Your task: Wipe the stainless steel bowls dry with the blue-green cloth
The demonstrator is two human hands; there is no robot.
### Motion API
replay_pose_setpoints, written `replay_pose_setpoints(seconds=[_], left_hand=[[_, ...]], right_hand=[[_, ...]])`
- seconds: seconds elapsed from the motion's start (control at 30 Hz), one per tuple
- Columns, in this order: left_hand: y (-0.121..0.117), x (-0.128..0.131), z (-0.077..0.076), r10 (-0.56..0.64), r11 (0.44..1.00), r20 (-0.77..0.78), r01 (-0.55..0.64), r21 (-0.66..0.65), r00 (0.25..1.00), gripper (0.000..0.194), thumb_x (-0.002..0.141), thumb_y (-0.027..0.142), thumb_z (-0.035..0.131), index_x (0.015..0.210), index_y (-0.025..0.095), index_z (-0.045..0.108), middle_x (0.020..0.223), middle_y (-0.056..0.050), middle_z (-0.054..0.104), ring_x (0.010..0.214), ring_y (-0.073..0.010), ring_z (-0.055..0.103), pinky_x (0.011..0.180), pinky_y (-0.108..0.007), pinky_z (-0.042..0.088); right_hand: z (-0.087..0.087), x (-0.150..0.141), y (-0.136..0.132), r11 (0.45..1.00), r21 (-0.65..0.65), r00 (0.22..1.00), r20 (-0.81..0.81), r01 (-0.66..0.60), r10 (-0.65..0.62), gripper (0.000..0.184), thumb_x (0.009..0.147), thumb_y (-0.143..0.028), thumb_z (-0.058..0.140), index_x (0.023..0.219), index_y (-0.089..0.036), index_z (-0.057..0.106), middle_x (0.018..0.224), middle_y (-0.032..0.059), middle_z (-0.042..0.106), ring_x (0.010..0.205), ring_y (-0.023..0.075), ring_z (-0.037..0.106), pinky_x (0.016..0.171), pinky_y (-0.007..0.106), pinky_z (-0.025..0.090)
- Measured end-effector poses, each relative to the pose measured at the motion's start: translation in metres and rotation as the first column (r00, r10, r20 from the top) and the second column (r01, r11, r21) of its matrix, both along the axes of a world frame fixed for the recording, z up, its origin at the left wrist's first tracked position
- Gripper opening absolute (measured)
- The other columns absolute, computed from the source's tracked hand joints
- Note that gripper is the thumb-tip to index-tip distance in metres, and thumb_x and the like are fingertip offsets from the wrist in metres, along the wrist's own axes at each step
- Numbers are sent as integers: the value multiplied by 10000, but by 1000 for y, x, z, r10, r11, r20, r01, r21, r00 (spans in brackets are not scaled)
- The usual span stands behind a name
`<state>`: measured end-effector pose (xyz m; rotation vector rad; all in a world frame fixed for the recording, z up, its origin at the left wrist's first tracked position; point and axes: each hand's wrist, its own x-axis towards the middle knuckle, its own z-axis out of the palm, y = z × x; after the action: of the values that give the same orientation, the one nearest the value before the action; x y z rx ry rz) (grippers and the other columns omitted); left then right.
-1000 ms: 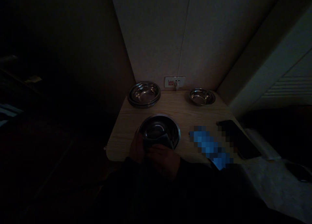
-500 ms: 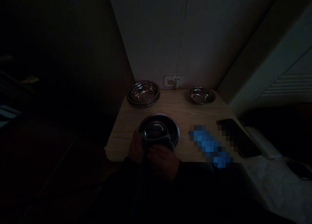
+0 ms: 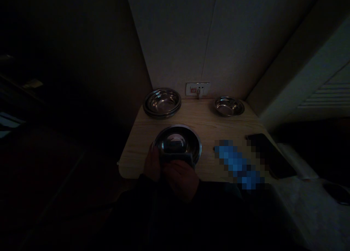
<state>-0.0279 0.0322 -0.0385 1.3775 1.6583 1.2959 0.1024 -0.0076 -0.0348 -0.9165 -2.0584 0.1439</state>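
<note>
A shiny metal bowl (image 3: 175, 130) sits near the front edge of the small wooden table, its opening facing up and toward me. My left hand (image 3: 152, 164) is closed on the bowl's left rim, with the thumb over the edge. A dark cloth (image 3: 180, 157) lies against the near inside of the bowl. My right hand (image 3: 181, 178) is closed over that cloth and presses it there. The lower part of the cloth and the bowl's near rim are hidden by my hands and the dim light.
Several nested metal bowls (image 3: 162, 102) stand at the table's back left. A smaller metal bowl (image 3: 229, 106) is at the back right. A blurred blue object (image 3: 236, 163) and a black phone-like slab (image 3: 270, 155) lie on the right. The wall socket (image 3: 197, 89) holds a plug.
My right hand and the cloth have shifted slightly inside the bowl, and the cloth's upper edge now lies flatter. My left hand keeps its hold on the rim. The view has turned a little.
</note>
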Motion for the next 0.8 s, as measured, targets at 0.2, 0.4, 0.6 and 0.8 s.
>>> replay_pose_setpoints(seconds=[0.2,0.4,0.6,0.8], left_hand=[[-1,3,4,-95,995,14,95,40,995,465,908,422,286,1159,136,554,1180,-114,613,1128,-222,538,987,-359,403],[-1,8,10,-115,993,89,112,41,989,438,911,401,305,1179,155,549,1200,-96,607,1140,-206,534,994,-339,396],[6,15,27,-99,993,129,106,-50,987,434,882,436,337,1038,138,610,1073,-88,659,1022,-209,587,910,-334,444],[16,17,26,-114,982,292,152,-111,950,493,850,518,374,1009,133,639,1055,-73,671,1035,-226,585,964,-369,407]], right_hand=[[10,59,6,986,77,920,377,-148,109,215,921,-158,422,944,-168,636,959,58,705,888,188,607,756,336,468],[11,79,3,981,148,918,392,-125,58,282,938,-138,362,938,-146,644,975,49,705,911,198,603,821,353,452],[7,71,-3,988,135,929,369,-81,25,253,930,-146,395,974,-152,644,1004,66,699,935,200,605,839,367,462],[2,50,-4,984,172,951,310,-51,-5,218,911,-139,439,984,-141,644,997,88,700,934,196,618,807,358,499]])
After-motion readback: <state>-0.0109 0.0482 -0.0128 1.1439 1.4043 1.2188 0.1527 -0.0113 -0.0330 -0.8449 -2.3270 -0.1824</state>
